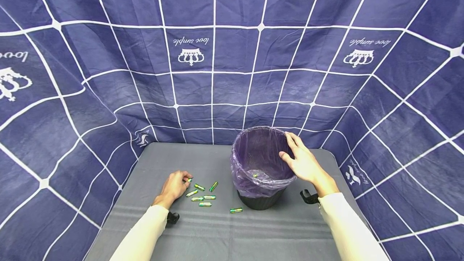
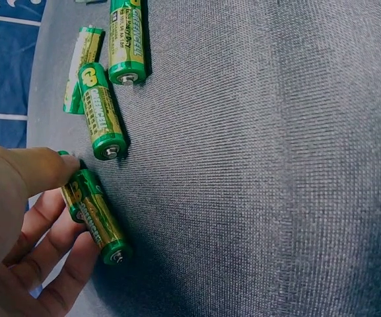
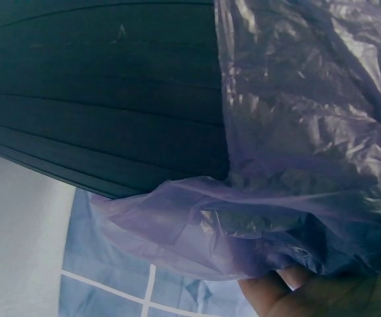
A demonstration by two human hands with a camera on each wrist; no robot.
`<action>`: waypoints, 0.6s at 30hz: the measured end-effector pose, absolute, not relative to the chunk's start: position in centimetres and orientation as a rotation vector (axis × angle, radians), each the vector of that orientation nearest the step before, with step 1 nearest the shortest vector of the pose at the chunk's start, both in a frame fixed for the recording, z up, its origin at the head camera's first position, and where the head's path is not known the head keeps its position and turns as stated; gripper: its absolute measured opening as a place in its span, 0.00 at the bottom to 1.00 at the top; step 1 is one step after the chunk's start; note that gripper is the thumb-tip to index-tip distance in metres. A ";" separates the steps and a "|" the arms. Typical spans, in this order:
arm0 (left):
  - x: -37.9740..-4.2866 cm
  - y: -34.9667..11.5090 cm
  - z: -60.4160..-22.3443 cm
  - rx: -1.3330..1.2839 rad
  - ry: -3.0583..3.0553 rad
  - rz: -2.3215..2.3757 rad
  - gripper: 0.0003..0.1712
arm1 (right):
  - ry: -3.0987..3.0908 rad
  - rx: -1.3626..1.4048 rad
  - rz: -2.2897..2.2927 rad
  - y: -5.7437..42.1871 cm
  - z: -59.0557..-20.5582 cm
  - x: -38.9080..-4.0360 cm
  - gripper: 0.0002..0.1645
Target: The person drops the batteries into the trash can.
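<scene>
My left hand (image 1: 175, 185) is at the left of the table, thumb and fingers pinching a green-and-gold AA battery (image 2: 73, 205). Right beside that one, close to the fingertips, is another battery (image 2: 101, 218). More batteries of the same kind (image 1: 205, 204) lie loosely grouped to the right of this hand. My right hand (image 1: 304, 164) holds the right rim of a black trash bin (image 1: 261, 201), thumb toward the inside. A translucent purple bag (image 1: 237, 172) lines the bin and hangs over its rim. Inside, low in the bag, a small green piece (image 1: 255, 176) shows.
One battery (image 1: 236, 210) lies apart, just left of the bin's base. The grey cloth-covered table (image 1: 203, 237) is enclosed at the back and sides by a blue curtain (image 1: 232, 88) with white lines. Each wrist wears a black strap (image 1: 309, 197).
</scene>
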State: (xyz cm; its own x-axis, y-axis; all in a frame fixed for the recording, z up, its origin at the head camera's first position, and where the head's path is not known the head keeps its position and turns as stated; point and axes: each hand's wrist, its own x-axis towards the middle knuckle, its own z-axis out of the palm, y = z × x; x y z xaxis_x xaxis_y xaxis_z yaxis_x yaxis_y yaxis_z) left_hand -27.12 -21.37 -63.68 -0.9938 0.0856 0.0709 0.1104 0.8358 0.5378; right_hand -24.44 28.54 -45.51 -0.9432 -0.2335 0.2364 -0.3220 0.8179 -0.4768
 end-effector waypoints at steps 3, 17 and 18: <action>-27.2 -21.3 -63.6 -0.177 -2.955 -0.863 0.13 | -2.832 0.439 0.787 28.6 -45.5 -24.4 0.49; -27.5 -20.3 -61.6 -0.295 -2.851 -0.891 0.11 | -2.827 0.443 0.783 28.6 -45.7 -24.3 0.48; -27.5 -20.3 -61.3 -0.304 -2.845 -0.894 0.11 | -2.826 0.444 0.783 28.5 -45.7 -24.3 0.48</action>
State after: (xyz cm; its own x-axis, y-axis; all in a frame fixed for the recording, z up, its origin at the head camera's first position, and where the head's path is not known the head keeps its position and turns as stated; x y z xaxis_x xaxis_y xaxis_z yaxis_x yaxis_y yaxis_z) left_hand -27.53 -20.27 -61.34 -0.9692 0.1484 0.1966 0.2342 0.8027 0.5485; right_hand -24.32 28.54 -45.67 -0.9401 -0.2372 0.2448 -0.3294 0.8173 -0.4728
